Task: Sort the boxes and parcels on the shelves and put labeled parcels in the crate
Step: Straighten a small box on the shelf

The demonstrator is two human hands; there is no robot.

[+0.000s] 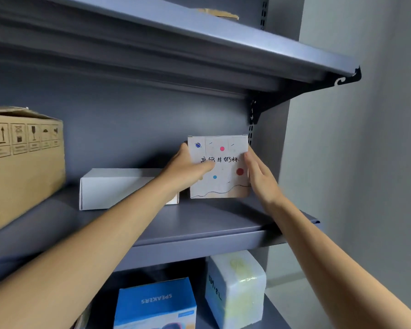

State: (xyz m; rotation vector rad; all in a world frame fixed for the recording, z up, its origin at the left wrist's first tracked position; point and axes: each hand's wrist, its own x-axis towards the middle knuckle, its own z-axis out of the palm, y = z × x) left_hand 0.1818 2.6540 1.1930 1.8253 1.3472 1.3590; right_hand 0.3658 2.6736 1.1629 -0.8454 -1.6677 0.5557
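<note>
A small pale box [223,172] with coloured dots and black handwriting stands upright at the right end of the middle shelf [199,224]. My left hand [188,169] grips its left side, thumb across the front. My right hand [261,176] lies flat against its right side, fingers extended. A plain white box [114,188] lies just left of it, partly hidden behind my left forearm. A large brown carton [22,162] with handling symbols stands at the shelf's far left.
On the shelf below stand a blue box marked SPEAKERS [157,305] and a white foam block [235,286] with handwriting. A piece of cardboard [218,14] shows on the top shelf. A grey wall [365,162] is to the right.
</note>
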